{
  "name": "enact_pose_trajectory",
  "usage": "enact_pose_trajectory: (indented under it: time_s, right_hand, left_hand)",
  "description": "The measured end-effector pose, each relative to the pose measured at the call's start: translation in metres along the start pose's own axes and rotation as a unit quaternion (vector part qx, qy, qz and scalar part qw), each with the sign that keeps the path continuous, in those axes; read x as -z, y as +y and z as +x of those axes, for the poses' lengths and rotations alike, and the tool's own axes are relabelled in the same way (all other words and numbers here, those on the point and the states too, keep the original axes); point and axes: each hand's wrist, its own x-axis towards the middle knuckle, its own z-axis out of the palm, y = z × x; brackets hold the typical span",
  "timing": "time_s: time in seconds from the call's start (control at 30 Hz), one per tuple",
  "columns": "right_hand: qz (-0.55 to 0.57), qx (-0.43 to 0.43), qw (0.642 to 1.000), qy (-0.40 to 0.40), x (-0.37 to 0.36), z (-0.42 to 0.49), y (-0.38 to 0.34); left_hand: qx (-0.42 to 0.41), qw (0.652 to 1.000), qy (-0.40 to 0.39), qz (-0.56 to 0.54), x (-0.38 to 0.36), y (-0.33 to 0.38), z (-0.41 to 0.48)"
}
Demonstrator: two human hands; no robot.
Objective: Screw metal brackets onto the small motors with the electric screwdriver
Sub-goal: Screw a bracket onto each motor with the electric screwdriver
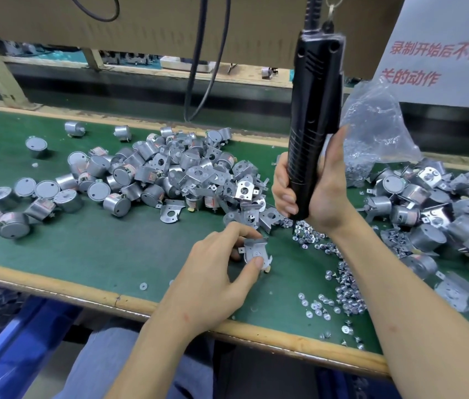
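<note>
With left hand (213,277) pinching bracketed motor (253,252) just left of screw pile (308,239) and right hand (322,194) wrapped round electric screwdriver (317,110) over that pile, seat one screw squarely on its tip, then drive straight.

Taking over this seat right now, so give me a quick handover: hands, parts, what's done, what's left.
Right hand grips the electric screwdriver upright, tip down at the loose screws.
Left hand pinches a motor with bracket on the green mat; screws in it cannot be seen.
Bare motors and brackets lie in the middle pile; more bracketed ones in the right pile.
Done: hard to count. Left: probably pick up a screw, fasten the held piece, then work through the middle pile.
</note>
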Motion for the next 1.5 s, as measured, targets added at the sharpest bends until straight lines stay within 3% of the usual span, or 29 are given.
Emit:
enact_pose_trajectory:
  time_s: [1.5]
  right_hand:
    - [0.017, -0.001, 1.000, -0.005, -0.0031, 0.0019, 0.0060]
  left_hand:
    - [-0.002, 0.999, -0.011, 0.036, 0.0019, 0.0023, 0.0006]
